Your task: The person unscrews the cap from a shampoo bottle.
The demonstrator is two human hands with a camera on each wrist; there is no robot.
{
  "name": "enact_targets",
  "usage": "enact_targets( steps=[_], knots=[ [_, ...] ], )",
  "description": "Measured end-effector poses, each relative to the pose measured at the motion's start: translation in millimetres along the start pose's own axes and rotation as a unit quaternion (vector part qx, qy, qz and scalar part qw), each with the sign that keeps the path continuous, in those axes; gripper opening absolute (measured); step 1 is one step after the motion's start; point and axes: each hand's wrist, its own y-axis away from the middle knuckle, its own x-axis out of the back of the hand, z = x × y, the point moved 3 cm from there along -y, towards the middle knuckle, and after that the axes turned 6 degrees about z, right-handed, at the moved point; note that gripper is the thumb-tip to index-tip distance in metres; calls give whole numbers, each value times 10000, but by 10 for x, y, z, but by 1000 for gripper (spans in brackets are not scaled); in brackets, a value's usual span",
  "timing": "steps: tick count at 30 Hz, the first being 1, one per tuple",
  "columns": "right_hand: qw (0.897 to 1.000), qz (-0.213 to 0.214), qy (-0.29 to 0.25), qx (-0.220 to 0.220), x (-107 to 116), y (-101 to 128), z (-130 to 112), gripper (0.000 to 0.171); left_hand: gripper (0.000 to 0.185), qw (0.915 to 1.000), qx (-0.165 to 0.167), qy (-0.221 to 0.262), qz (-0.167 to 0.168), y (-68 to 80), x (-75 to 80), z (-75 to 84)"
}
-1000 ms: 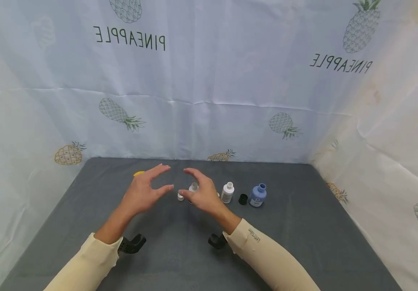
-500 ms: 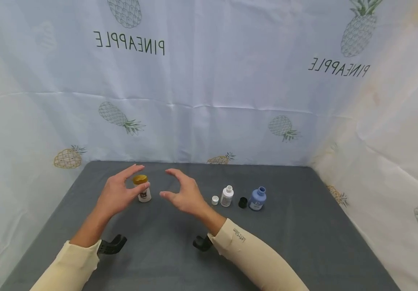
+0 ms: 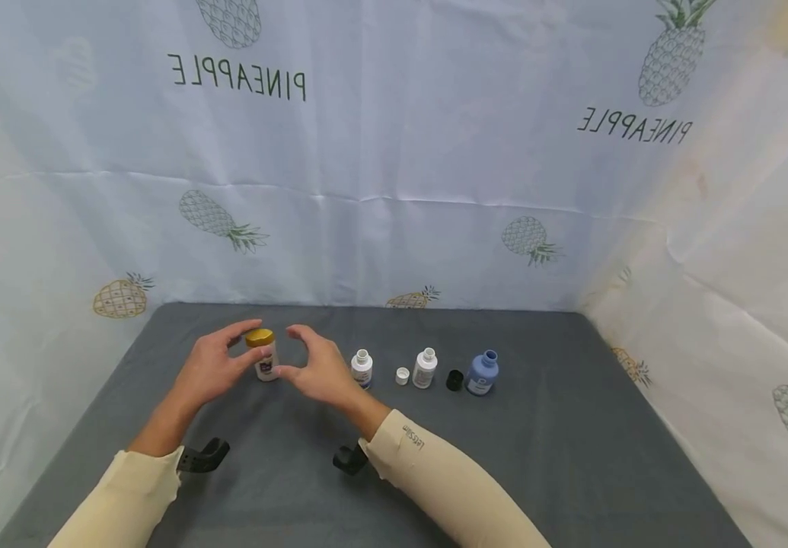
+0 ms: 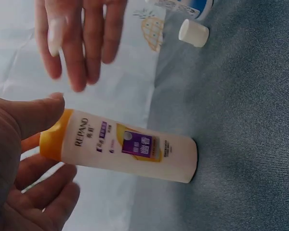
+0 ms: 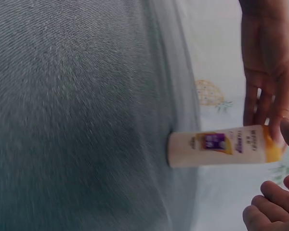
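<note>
A cream bottle [image 3: 266,364] with a yellow cap [image 3: 260,336] stands upright at the table's left; its purple-and-yellow label faces the left wrist camera. My left hand [image 3: 212,365] curves loosely around the cap, thumb on the near side and fingers on the far side. Whether it touches the cap, I cannot tell. In the left wrist view, the left thumb [image 4: 38,113] lies close over the cap's edge. My right hand [image 3: 321,373] approaches from the right, thumb and fingers spread apart, holding nothing. In the right wrist view, the bottle [image 5: 214,147] appears between both hands.
To the right stand an uncapped white bottle [image 3: 362,371], a white cap [image 3: 403,376], another uncapped white bottle [image 3: 425,369], a black cap [image 3: 454,380] and an uncapped blue bottle [image 3: 483,374]. A pineapple-print curtain [image 3: 366,152] hangs behind the grey table [image 3: 572,441].
Both hands have moved left from the middle white bottle to the yellow-capped bottle, the left hand arriving first. The middle white bottle has come into view. No bottle has visibly moved.
</note>
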Motion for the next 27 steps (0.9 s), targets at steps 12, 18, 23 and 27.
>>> enact_targets(
  steps=[12,18,23,27],
  knots=[
    [9973,113,43,-729,-395,-172,91,64,50,9997,-128,220,52,-40,-30,-62],
    [9967,173,-88,-792,-530,-220,124,55,43,9995,-154,226,142,-49,-20,-76],
    [9966,236,-315,-729,-604,-239,174,36,39,9992,-212,275,207,-57,-29,-76],
    [9970,386,-382,-559,-598,-266,190,24,37,9990,-214,324,241,-63,-24,-66]
  ],
)
